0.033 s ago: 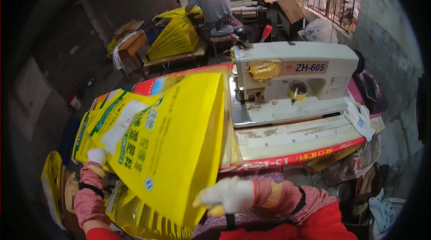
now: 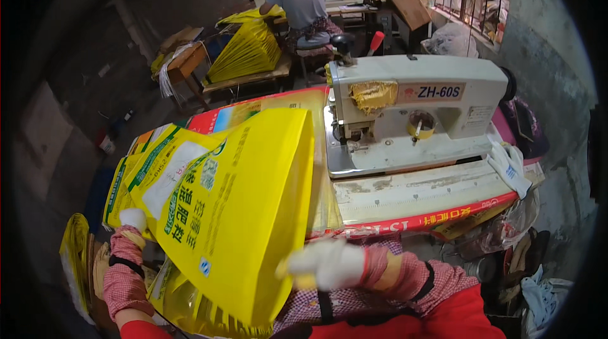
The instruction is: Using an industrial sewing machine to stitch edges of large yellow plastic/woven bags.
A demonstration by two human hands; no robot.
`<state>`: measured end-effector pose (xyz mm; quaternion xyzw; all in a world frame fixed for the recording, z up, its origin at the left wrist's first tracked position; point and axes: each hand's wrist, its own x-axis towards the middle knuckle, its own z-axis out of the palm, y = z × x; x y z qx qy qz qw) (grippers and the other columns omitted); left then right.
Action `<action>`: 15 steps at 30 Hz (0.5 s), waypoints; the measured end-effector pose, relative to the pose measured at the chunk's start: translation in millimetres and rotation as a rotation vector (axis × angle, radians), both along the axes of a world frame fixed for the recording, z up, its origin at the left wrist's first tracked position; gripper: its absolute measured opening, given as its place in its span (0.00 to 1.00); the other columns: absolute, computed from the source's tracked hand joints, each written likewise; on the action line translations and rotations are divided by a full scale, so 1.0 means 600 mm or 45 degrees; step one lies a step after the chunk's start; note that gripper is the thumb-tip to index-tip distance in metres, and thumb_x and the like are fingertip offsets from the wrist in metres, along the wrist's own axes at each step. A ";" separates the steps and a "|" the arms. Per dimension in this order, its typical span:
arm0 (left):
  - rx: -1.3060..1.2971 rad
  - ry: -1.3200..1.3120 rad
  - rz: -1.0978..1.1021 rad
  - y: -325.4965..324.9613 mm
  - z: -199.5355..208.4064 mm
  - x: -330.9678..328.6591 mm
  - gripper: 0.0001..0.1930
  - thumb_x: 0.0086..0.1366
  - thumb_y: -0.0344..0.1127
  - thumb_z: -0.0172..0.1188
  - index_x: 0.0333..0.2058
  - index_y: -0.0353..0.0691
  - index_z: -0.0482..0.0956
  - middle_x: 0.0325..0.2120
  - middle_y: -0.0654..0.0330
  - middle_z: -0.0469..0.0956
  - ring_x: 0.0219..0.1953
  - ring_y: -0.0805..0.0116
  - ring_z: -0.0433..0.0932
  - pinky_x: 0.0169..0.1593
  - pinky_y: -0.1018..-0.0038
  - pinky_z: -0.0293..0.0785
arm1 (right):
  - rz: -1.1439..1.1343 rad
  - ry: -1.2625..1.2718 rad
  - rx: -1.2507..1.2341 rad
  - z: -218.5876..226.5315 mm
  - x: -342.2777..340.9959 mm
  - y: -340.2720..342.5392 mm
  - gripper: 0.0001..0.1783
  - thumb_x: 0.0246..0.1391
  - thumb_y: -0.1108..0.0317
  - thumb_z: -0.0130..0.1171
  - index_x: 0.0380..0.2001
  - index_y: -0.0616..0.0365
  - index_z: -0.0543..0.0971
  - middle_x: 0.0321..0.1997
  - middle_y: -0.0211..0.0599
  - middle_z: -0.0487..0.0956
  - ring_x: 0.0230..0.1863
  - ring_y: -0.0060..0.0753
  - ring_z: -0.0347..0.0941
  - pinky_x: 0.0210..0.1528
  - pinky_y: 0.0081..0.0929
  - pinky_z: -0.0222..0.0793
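A large yellow printed bag is spread slantwise before me, its right side gaping a little. My left hand, in a white glove, is closed at the bag's left edge; its fingertips are mostly hidden. My right hand, gloved in white with yellowish fingertips, is at the bag's lower right edge. Motion smears its fingers, so I cannot tell whether they grip the bag. Other yellow and green printed bags lie under and beside it on the left. To the right stands a white sewing machine.
More yellow bags hang below the table edge. White gloves lie at the table's right end. Beyond, a person sits at another table beside a pleated yellow stack. A cardboard box stands by the barred window.
My right hand has shifted slightly right and up and is more blurred. The large bag's top edge has dropped a little. My left hand has hardly moved.
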<state>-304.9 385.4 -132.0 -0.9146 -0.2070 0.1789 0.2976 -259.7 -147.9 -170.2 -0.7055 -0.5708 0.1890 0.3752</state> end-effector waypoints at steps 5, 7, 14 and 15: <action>-0.665 -0.385 -0.231 -0.072 0.062 0.075 0.14 0.57 0.41 0.53 0.40 0.43 0.78 0.36 0.50 0.77 0.40 0.51 0.75 0.43 0.65 0.71 | -1.297 0.368 0.551 -0.005 0.104 -0.022 0.17 0.46 0.59 0.56 0.39 0.56 0.74 0.35 0.48 0.76 0.40 0.48 0.72 0.44 0.34 0.67; -0.793 -0.454 -0.420 -0.178 0.085 0.129 0.19 0.61 0.42 0.50 0.46 0.36 0.72 0.44 0.47 0.73 0.46 0.52 0.72 0.50 0.69 0.67 | -1.225 0.251 0.331 0.025 0.132 -0.002 0.19 0.46 0.56 0.55 0.39 0.57 0.75 0.35 0.50 0.76 0.40 0.49 0.72 0.45 0.34 0.67; -0.773 -0.338 -0.247 -0.392 0.060 0.236 0.33 0.59 0.59 0.48 0.57 0.45 0.62 0.55 0.51 0.64 0.55 0.54 0.65 0.58 0.70 0.58 | -1.065 -0.188 -0.159 0.021 0.157 -0.046 0.17 0.49 0.57 0.50 0.32 0.61 0.75 0.31 0.50 0.76 0.36 0.52 0.72 0.38 0.40 0.68; -0.776 -0.331 -0.250 -0.385 0.040 0.234 0.33 0.59 0.59 0.48 0.57 0.45 0.62 0.55 0.51 0.64 0.55 0.54 0.65 0.58 0.70 0.58 | -1.052 -0.327 -0.263 0.020 0.143 -0.080 0.15 0.49 0.59 0.50 0.32 0.60 0.76 0.29 0.49 0.76 0.34 0.50 0.73 0.37 0.39 0.68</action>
